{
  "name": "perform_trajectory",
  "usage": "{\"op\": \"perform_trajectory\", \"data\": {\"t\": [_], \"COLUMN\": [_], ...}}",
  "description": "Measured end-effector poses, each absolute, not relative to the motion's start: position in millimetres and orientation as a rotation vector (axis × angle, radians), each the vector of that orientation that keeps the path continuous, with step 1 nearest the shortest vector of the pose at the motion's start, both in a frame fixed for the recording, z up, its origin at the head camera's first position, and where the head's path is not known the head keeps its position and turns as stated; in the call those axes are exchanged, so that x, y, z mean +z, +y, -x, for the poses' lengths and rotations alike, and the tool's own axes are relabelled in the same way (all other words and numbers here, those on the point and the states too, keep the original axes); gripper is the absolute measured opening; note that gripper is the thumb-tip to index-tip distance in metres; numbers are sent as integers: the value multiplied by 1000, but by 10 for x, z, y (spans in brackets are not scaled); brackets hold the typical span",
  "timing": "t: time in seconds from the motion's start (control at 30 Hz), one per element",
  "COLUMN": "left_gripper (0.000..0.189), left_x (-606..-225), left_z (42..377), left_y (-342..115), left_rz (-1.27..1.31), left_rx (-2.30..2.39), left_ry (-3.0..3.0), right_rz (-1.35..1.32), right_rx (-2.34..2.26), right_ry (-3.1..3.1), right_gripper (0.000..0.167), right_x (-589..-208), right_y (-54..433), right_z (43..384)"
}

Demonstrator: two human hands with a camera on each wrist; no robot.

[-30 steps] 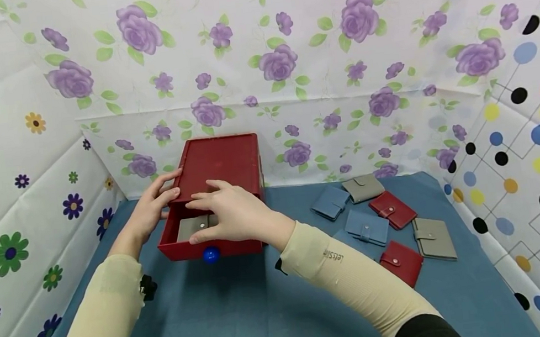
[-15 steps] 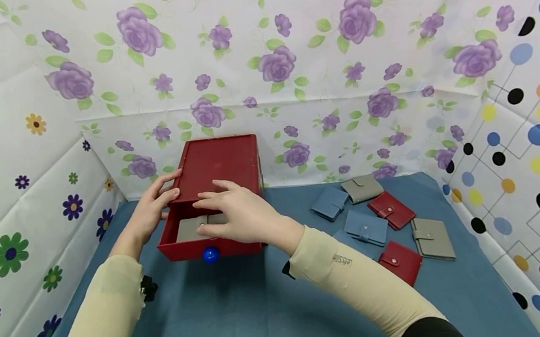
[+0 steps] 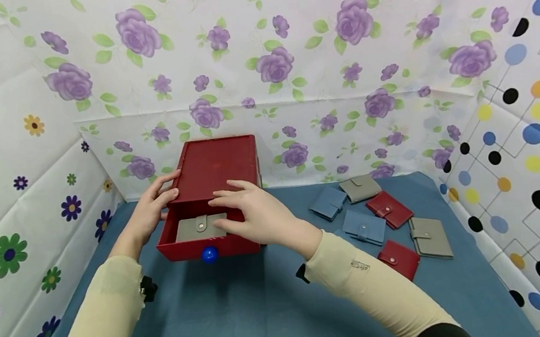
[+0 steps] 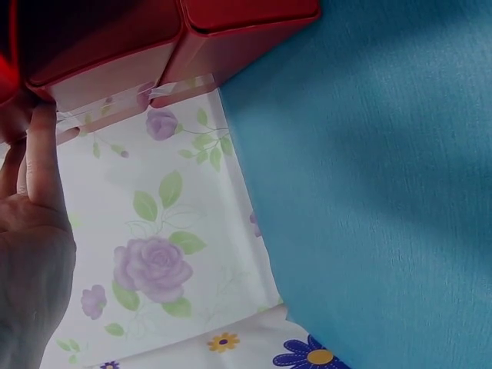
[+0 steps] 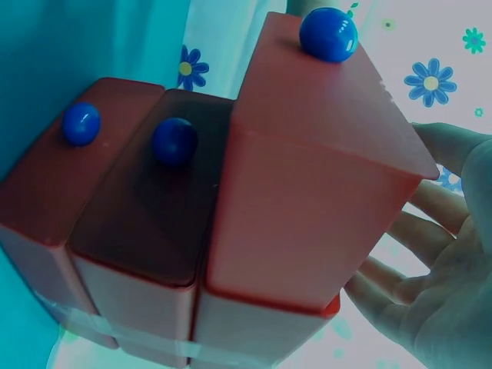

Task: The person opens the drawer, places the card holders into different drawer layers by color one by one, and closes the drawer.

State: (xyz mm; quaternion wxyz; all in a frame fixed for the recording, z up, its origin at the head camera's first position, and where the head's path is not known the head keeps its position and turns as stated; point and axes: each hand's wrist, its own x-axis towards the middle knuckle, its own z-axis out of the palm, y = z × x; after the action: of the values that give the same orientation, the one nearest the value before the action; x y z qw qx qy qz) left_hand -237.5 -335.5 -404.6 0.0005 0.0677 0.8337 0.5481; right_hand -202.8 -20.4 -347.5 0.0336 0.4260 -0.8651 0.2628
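A red drawer cabinet (image 3: 219,166) stands against the flowered cloth, its top drawer (image 3: 179,251) pulled out. Inside lies a grey wallet (image 3: 189,230) with a snap tab. My left hand (image 3: 149,210) rests on the cabinet's left side near the front corner; in the left wrist view a fingertip (image 4: 44,115) touches the red side. Over the drawer's right part is my right hand (image 3: 260,214), its fingers spread and holding nothing. The right wrist view shows this hand (image 5: 453,254) beside the drawer wall, with blue knobs (image 5: 329,34) on the drawer fronts.
To the right on the blue cloth (image 3: 247,315) lie several wallets: blue (image 3: 364,227), red (image 3: 389,209) and grey (image 3: 432,237). Patterned cloth walls stand behind and at both sides. Two lower drawers (image 5: 154,207) are closed.
My right hand has drawn to the right above the drawer, uncovering more of the grey wallet. The left hand stays at the cabinet's side.
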Motion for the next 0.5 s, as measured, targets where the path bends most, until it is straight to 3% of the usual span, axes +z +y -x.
{"op": "perform_trajectory", "data": {"t": [0.5], "left_gripper": [62], "left_x": [-4077], "left_z": [2385], "left_y": [-3361], "left_rz": [-239], "left_rx": [1735], "left_ry": [2610], "right_rz": [-1178], "right_rx": [957], "right_ry": [-2601], "right_gripper": [42], "right_x": [-3631], "right_y": [224], "right_z": [2042]}}
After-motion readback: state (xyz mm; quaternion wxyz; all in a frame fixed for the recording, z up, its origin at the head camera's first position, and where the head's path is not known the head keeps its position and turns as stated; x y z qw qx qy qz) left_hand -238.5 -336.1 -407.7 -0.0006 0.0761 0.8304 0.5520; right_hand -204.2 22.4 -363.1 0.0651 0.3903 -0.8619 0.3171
